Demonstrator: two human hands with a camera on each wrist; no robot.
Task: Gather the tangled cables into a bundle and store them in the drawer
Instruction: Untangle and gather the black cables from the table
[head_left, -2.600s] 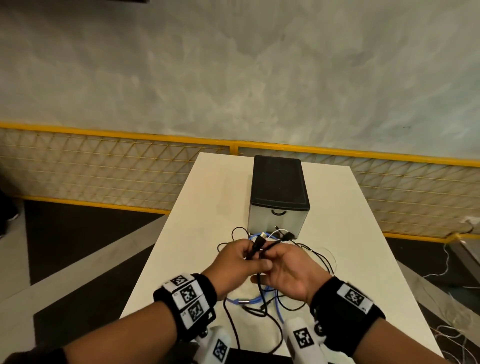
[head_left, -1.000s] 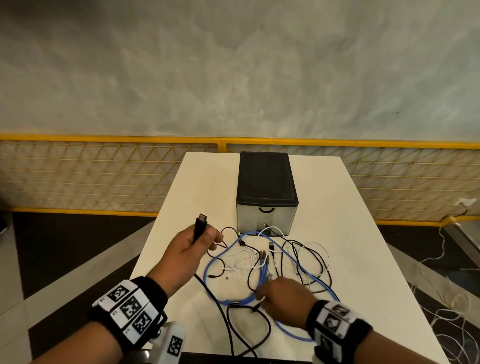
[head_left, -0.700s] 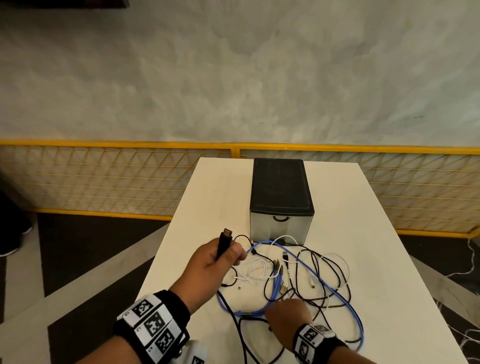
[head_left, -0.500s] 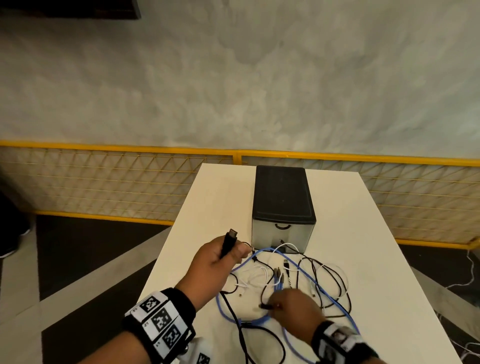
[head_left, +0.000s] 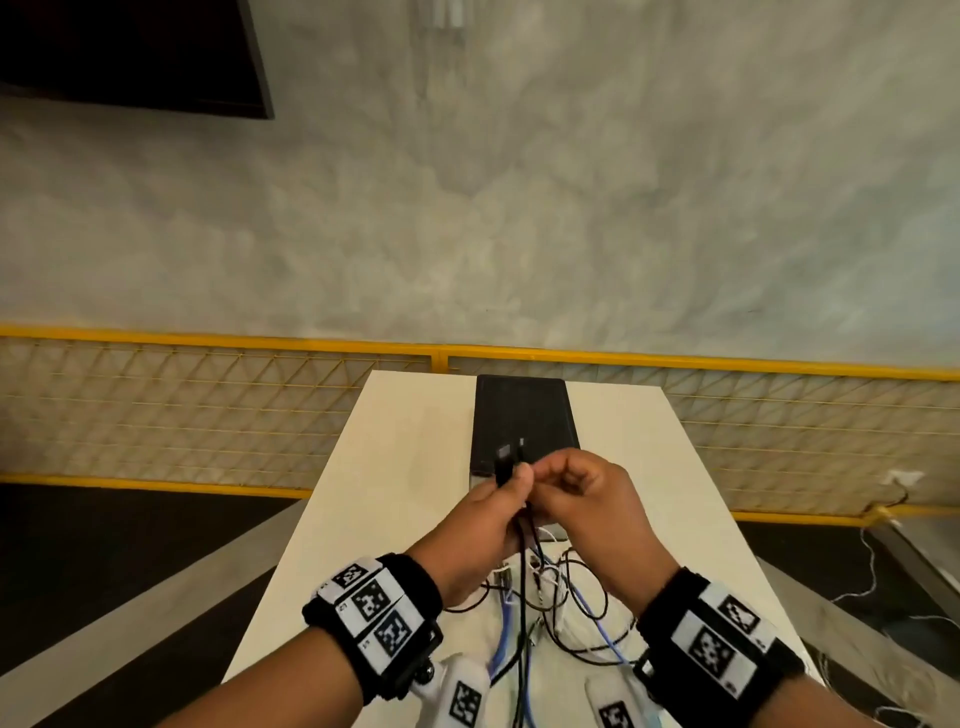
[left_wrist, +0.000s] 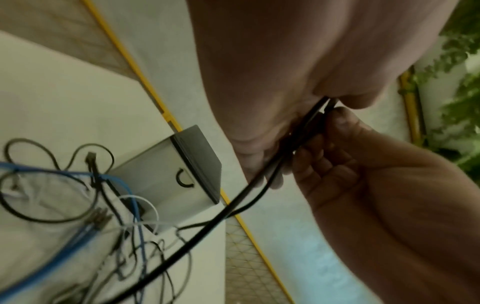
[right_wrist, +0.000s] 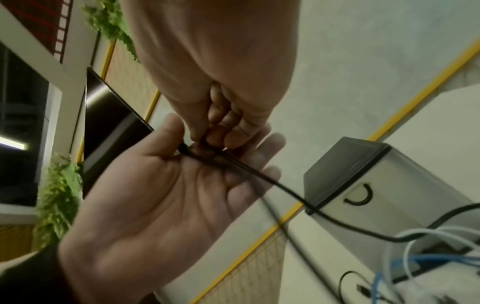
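Observation:
A tangle of black, white and blue cables (head_left: 561, 597) lies on the white table (head_left: 405, 467) in front of a small drawer box (head_left: 524, 410) with a black top; its drawer is closed. Both hands are raised before the box. My left hand (head_left: 483, 525) grips black plug ends (head_left: 506, 460) under its thumb. My right hand (head_left: 587, 499) pinches a black cable (right_wrist: 285, 189) against the left hand (right_wrist: 155, 195). The left wrist view shows two black strands (left_wrist: 207, 222) hanging from the grip down to the tangle.
A yellow-framed mesh fence (head_left: 208, 405) runs behind the table, with a grey wall above it. The table's left and right edges drop to a dark floor. Loose white wires (head_left: 883, 571) lie on the floor at the right.
My right hand rose from the tangle with a black cable end and met the left hand. The left hand, still holding its plug, moved right in front of the box.

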